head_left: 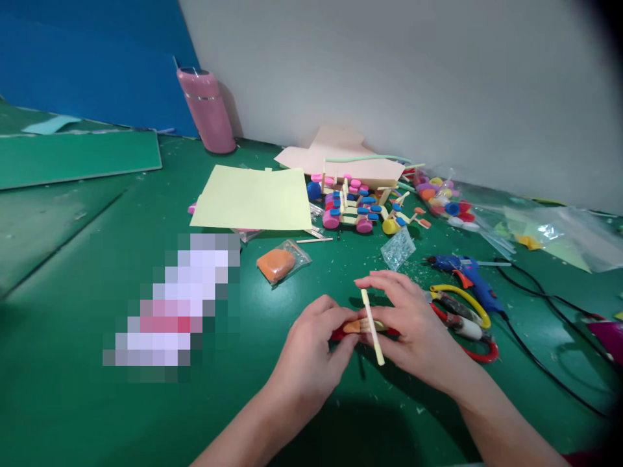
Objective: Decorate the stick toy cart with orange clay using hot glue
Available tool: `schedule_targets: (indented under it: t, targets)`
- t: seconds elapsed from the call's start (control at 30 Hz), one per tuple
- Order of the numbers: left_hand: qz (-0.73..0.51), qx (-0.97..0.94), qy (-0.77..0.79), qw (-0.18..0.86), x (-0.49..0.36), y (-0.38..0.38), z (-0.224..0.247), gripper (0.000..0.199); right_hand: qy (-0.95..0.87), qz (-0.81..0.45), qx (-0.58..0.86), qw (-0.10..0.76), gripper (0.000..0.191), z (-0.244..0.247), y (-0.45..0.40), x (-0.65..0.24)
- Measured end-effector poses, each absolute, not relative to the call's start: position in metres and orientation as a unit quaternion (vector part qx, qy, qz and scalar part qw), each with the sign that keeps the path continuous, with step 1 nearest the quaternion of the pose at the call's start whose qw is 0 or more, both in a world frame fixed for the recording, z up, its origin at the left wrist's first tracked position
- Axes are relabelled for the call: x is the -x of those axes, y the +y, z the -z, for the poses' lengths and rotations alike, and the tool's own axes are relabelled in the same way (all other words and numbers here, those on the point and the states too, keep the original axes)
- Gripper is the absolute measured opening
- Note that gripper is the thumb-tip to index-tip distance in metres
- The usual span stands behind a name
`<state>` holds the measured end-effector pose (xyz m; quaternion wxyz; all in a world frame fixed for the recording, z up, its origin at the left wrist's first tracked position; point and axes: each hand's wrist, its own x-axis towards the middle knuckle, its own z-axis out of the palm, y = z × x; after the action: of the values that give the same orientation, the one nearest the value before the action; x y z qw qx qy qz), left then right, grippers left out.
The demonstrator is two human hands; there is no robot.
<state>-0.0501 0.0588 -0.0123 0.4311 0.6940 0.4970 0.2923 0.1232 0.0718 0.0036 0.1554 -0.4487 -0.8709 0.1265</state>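
Note:
Both hands meet over the front of the green table. My left hand [316, 350] pinches a small craft model [357, 326] with its thumb and forefinger. My right hand [416, 321] grips the other end, its forefinger raised above the piece. An orange lump like clay shows on the model, with red parts beside it and slim pale strips. Across it slants a pale yellow stick [372, 327], its lower end sticking out below the fingers. Parts of the model are hidden by my fingers.
Right of my hands lie red-handled and yellow-handled pliers [467, 318] and a blue glue gun [470, 279] with its black cable. Beyond are bagged orange clay [277, 263], a yellow sheet [253, 198], colourful stick models [350, 204] and a pink bottle [209, 113]. A patch at left is pixelated.

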Motion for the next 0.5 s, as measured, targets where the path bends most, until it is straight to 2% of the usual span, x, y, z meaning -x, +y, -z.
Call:
schedule_targets:
  t: [0.5]
  targets:
    - [-0.301,-0.683,0.507,0.431,0.0463,0.0571,0.0139,0.016,-0.875,-0.119,0.445,0.148,0.014,-0.0051,0.0707,-0.1234]
